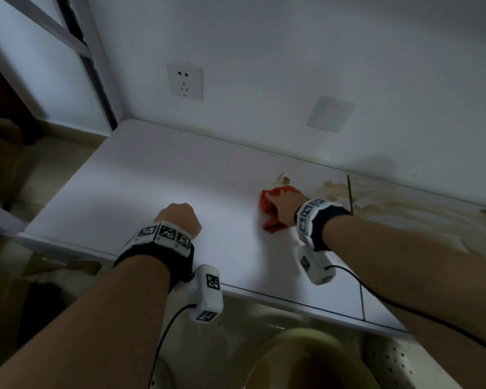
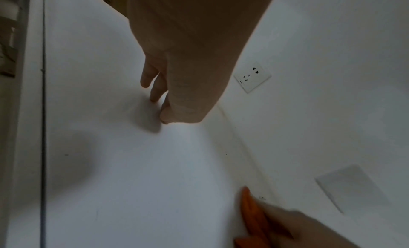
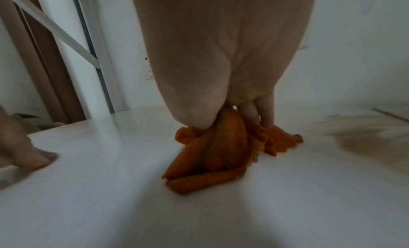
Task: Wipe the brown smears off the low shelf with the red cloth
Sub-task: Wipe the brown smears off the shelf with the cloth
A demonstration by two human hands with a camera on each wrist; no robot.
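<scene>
The low white shelf [image 1: 152, 178] runs along the wall. Brown smears [image 1: 331, 189] spread over its right part, with a small spot [image 1: 283, 179] just beyond the cloth; in the right wrist view the smears [image 3: 365, 134] lie blurred to the right. My right hand [image 1: 281, 203] grips the bunched red cloth [image 1: 268, 211] against the shelf, left of the smears. The right wrist view shows the thumb and fingers of that hand [image 3: 232, 124] pinching the cloth [image 3: 212, 157]. My left hand [image 1: 177, 216] stands on the bare shelf to the left, fingertips [image 2: 155, 98] touching it, holding nothing.
A wall socket [image 1: 184, 80] and a blank cover plate [image 1: 330, 113] sit on the wall above the shelf. A dark seam [image 1: 350, 192] crosses the shelf by the smears. A metal frame [image 1: 90, 60] stands at the far left corner. A yellowish basin [image 1: 306, 357] lies below the front edge.
</scene>
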